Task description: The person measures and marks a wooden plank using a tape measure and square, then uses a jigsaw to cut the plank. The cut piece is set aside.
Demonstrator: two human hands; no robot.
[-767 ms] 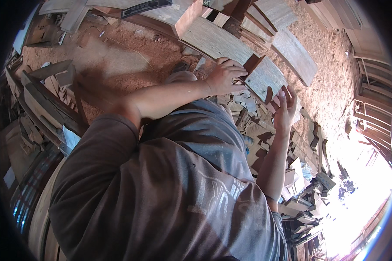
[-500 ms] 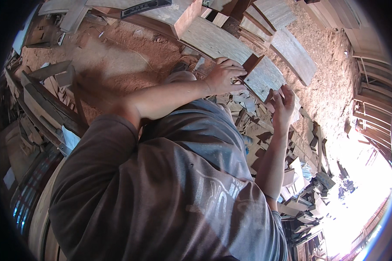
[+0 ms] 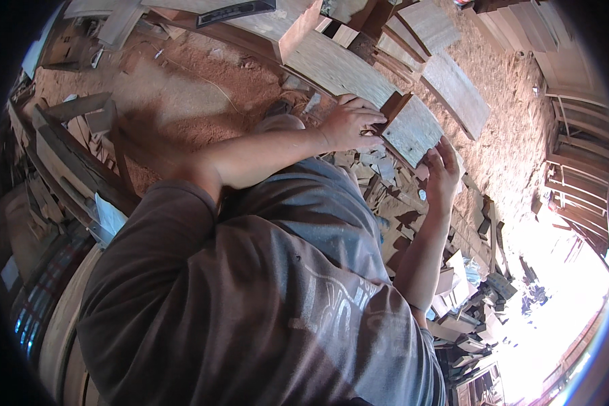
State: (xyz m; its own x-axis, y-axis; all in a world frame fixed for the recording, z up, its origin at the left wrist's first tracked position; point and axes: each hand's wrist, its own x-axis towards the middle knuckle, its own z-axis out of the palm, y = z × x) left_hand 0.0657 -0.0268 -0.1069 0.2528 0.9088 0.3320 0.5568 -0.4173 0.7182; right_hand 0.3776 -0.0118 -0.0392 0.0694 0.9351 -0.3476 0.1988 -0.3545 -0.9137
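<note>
A long pale plywood board (image 3: 345, 64) runs diagonally across the upper middle, with a short dark brown wood piece (image 3: 396, 108) standing crosswise on it. My left hand (image 3: 352, 125) grips that brown piece at the board's near edge, fingers curled and a ring showing. At the board's right end my right hand (image 3: 441, 172) has its fingers bent against the edge; whatever lies between them is too hidden to make out. An upright wooden panel (image 3: 298, 30) rises from the board farther left. My forearms and grey shirt fill much of the lower view.
A loose plank (image 3: 457, 95) lies beyond the board. Wood offcuts (image 3: 413, 199) are piled below my hands. A dark wooden frame (image 3: 68, 149) stands at the left, and wooden racks (image 3: 575, 183) at the right. Sawdust covers the floor (image 3: 223, 88); bright daylight enters at lower right.
The whole scene has shifted slightly down in the view. My right hand's fingers have changed position, and the small brown piece that showed between them earlier is now mostly hidden.
</note>
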